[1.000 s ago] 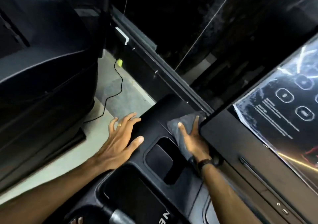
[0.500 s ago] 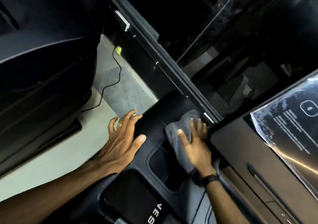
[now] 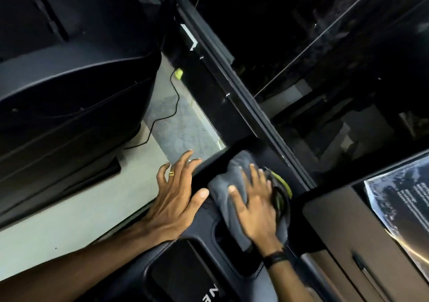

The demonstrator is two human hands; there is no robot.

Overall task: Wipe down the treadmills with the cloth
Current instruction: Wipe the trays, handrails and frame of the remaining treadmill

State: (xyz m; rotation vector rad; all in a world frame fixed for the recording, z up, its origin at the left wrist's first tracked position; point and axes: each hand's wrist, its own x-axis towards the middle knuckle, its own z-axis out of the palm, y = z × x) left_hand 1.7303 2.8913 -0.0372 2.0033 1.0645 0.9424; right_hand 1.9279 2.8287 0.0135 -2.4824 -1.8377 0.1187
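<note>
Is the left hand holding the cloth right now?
No, the left hand rests flat with spread fingers on the black console, while the right hand presses the grey cloth.

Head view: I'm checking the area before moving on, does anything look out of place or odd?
A thin black cable trails loose across the floor beside the treadmill console. On the right, the screen's clear film looks wrinkled and lifted at its edges. Nothing looks spilled or broken.

We see a grey cloth (image 3: 228, 185) on the black treadmill console (image 3: 204, 236). The ring (image 3: 171, 173) is gold, the floor (image 3: 69, 213) pale grey.
</note>
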